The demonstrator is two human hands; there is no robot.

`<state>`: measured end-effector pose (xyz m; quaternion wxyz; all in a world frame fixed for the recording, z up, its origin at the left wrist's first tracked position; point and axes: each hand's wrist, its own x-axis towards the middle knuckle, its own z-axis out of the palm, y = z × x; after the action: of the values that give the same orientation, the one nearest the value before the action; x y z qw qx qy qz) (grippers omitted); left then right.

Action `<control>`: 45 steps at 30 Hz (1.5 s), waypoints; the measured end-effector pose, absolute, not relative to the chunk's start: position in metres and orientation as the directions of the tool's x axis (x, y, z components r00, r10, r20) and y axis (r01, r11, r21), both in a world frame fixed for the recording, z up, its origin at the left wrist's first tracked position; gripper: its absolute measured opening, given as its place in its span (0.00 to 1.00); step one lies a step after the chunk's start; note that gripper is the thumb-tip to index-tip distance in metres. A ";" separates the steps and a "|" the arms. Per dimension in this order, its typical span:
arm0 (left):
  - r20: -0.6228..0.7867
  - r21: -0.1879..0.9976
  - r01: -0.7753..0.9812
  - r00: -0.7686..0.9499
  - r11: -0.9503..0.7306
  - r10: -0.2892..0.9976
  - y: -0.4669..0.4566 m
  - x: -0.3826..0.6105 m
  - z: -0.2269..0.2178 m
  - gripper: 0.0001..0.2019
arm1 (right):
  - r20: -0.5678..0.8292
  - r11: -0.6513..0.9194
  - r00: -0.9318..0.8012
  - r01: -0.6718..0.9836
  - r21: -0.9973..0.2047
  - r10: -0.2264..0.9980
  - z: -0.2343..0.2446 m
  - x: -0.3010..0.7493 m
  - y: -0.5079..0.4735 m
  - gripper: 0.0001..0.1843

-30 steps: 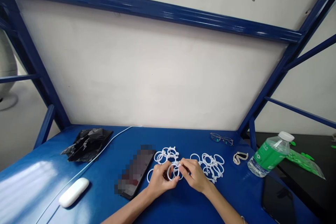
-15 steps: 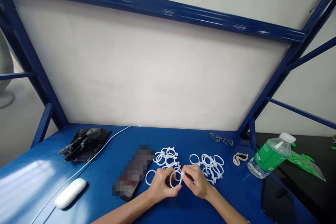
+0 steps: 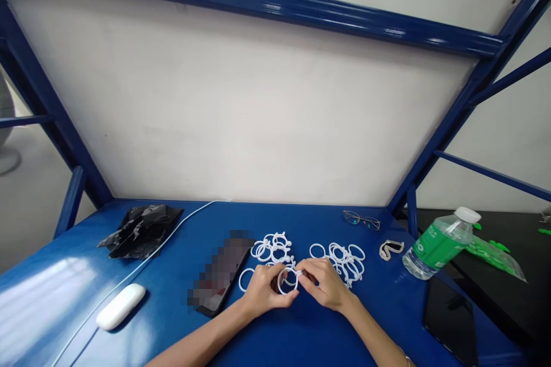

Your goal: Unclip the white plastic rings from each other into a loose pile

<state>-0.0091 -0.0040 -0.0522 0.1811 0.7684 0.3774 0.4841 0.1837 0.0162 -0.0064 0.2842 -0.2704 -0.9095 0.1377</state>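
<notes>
A white plastic ring (image 3: pixel 279 282) with a small knob stands on edge between my hands. My left hand (image 3: pixel 263 291) is closed around its left and lower side, thumb beneath. The fingertips of my right hand (image 3: pixel 323 282) pinch the ring's right side at the knob, partly covering it. Behind my left hand lies a cluster of similar white rings (image 3: pixel 275 248), and one single ring (image 3: pixel 241 279) rests just left of that hand. Past my right hand is another group of white rings (image 3: pixel 346 266), overlapping each other on the blue table.
A phone (image 3: pixel 224 275), partly blurred out, lies left of my hands. Further left are a white case (image 3: pixel 121 306), a cable (image 3: pixel 172 238) and a black plastic bag (image 3: pixel 140 232). Eyeglasses (image 3: pixel 361 220), a water bottle (image 3: pixel 441 243) and a dark tablet-like slab (image 3: pixel 450 321) are at right.
The view has shifted slightly, so things on the table appear a little higher. Both hands keep hold of the same ring, with only small finger movement at the knob.
</notes>
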 end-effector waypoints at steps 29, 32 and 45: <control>0.676 0.410 0.683 0.216 -0.604 0.704 0.001 -0.008 -0.060 0.13 | 0.505 0.784 -0.600 0.462 -0.415 0.621 -0.016 0.182 0.024 0.17; 0.670 0.414 0.680 0.222 -0.605 0.708 0.001 -0.008 -0.060 0.13 | 0.507 0.785 -0.600 0.463 -0.411 0.619 -0.016 0.182 0.025 0.17; 0.660 0.408 0.687 0.234 -0.602 0.714 0.001 -0.008 -0.062 0.12 | 0.524 0.788 -0.591 0.428 -0.442 0.614 -0.017 0.181 0.024 0.16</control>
<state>-0.0082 0.0012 -0.0617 0.0159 0.7854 0.4460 0.4290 0.1814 0.0243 -0.0170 0.3426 -0.2956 -0.8814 0.1357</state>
